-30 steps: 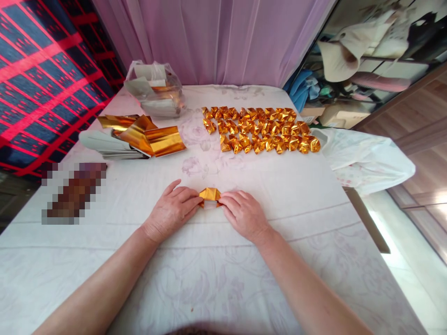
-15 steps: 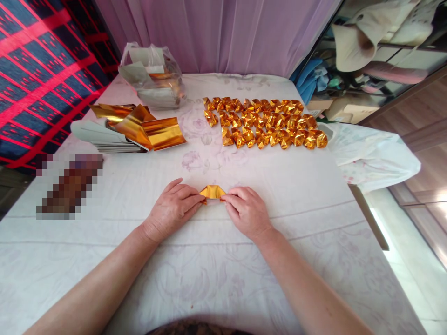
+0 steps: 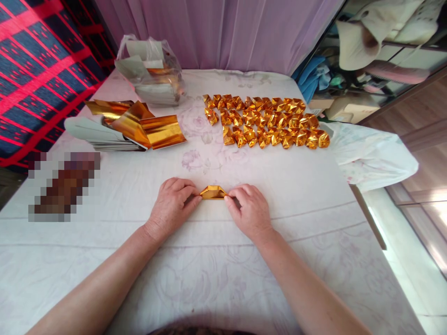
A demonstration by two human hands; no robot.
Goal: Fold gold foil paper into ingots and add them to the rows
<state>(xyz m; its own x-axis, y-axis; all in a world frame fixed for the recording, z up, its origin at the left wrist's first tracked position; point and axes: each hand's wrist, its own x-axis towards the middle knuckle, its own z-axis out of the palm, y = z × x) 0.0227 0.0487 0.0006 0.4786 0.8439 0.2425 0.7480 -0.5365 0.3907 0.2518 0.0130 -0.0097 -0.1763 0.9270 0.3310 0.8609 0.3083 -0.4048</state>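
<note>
A small folded piece of gold foil paper (image 3: 213,192) lies between my hands at the middle of the table. My left hand (image 3: 173,201) pinches its left end between thumb and fingers. At the right end, my right hand (image 3: 248,208) does the same. The paper has a long flat front edge and a raised, narrower top, with slanting folds toward both ends. Its tips are hidden under my fingertips.
Several rows of folded gold paper pieces (image 3: 265,116) stand at the back right. To the back left lie loose gold sheets (image 3: 164,131) and a clear plastic bag (image 3: 150,70) of paper. A white bag (image 3: 377,156) hangs past the right edge of the cloth-covered table (image 3: 223,260).
The foil paper's front has changed: a straight lower edge now runs between my hands, where two separate lower tips showed before. My left fingers have drawn in closer together.
</note>
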